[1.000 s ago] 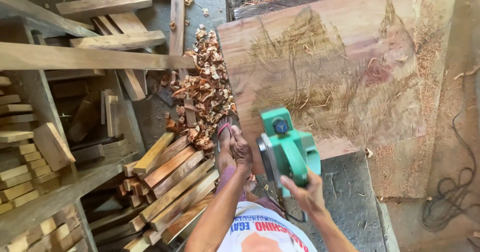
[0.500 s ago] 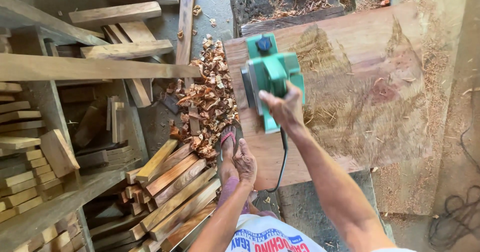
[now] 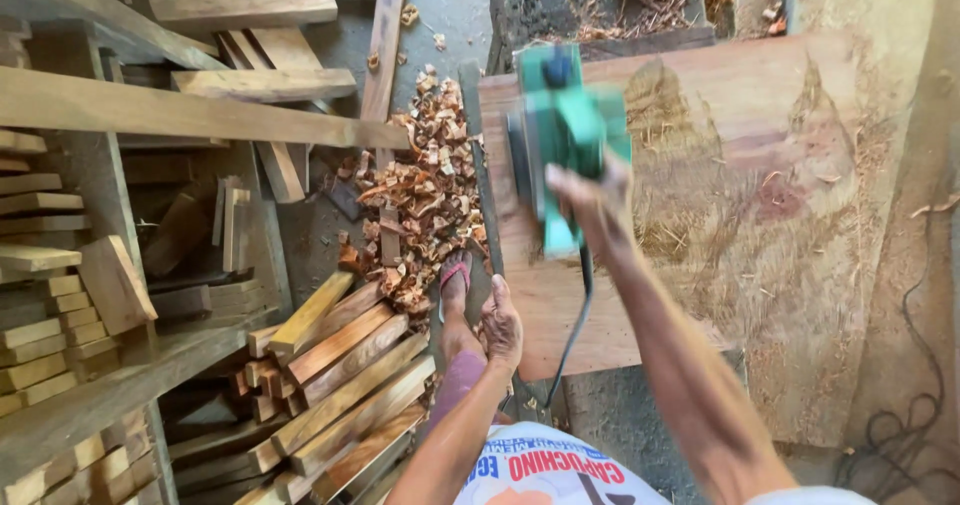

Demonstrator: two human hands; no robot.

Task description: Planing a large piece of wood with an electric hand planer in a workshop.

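Note:
My right hand (image 3: 597, 203) grips the handle of a green electric planer (image 3: 562, 130), which sits near the far left corner of a wide reddish wooden board (image 3: 760, 175). A black cord (image 3: 578, 315) hangs from the planer across the board's near edge. My left hand (image 3: 501, 325) rests with curled fingers at the board's near left edge, holding nothing I can see. My sandalled foot (image 3: 455, 285) stands on the floor just left of it.
A heap of wood shavings (image 3: 425, 185) lies on the concrete floor left of the board. Short timber lengths (image 3: 340, 385) are stacked at lower left. Wooden racks with planks (image 3: 120, 115) fill the left side. A coiled cable (image 3: 905, 425) lies at lower right.
My right hand has pushed the planer along the board, from its near edge to the far left corner. My left hand stayed at the near edge.

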